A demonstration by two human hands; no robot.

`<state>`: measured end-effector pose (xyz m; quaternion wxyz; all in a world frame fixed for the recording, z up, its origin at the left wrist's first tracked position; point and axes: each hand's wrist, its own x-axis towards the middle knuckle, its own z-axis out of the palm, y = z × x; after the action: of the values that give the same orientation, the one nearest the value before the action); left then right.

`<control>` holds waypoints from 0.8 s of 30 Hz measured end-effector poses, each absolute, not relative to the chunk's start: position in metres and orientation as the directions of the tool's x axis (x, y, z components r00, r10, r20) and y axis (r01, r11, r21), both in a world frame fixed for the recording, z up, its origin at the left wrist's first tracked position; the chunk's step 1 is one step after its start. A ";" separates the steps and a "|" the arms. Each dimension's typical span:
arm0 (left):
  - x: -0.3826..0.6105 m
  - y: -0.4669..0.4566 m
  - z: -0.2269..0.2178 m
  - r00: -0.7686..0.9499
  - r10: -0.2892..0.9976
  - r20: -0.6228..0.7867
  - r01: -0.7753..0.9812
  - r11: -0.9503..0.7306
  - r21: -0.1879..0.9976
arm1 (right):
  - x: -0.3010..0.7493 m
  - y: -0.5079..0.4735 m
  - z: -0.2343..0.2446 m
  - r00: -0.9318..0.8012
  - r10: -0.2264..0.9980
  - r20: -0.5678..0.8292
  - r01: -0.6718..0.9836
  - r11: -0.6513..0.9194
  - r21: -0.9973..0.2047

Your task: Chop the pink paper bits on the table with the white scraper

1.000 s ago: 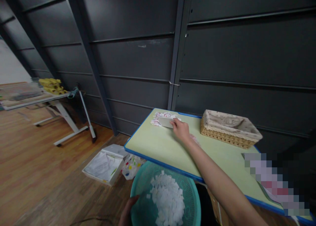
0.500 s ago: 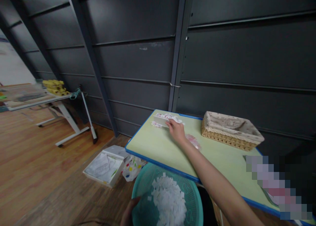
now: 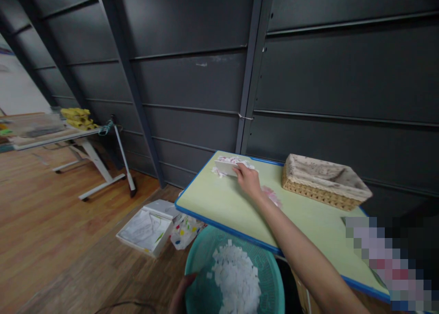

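Observation:
My right hand reaches across the pale green tabletop, fingers closed on the near end of a flat white rectangular card. The card stands on its long edge. Small white and pink pieces lie heaped behind it, and a few show at its lower left. Below the table's near edge, a teal plastic basket holds a mound of small white squares. My left hand grips the basket's left rim; its fingers are partly hidden.
A cloth-lined wicker basket stands at the table's back right. Beside my right forearm lies a flat pinkish patch. An open white box and a spotted plastic bag rest on the floor. Another table stands far left.
The view has shifted slightly. My right hand and the card stay at the heap with little visible movement, and my left hand remains at the teal basket.

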<state>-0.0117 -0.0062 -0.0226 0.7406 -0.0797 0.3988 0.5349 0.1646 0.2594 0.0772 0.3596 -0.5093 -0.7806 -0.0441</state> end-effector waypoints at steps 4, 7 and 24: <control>-0.012 -0.009 -0.019 0.082 0.726 -0.683 -0.856 0.402 0.324 | 0.166 0.260 0.076 -0.248 0.772 0.585 0.820 0.489 -0.298; -0.011 -0.011 -0.014 0.084 0.723 -0.686 -0.857 0.404 0.320 | 0.170 0.261 0.078 -0.181 0.786 0.591 0.854 0.423 -0.302; -0.009 -0.011 -0.011 0.099 0.725 -0.681 -0.868 0.398 0.298 | 0.177 0.256 0.088 -0.146 0.821 0.552 0.902 0.339 -0.267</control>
<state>-0.0089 -0.0115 -0.0106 0.7357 -0.0897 0.3969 0.5414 0.1766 0.2562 0.0879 0.3176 -0.5713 -0.7542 -0.0636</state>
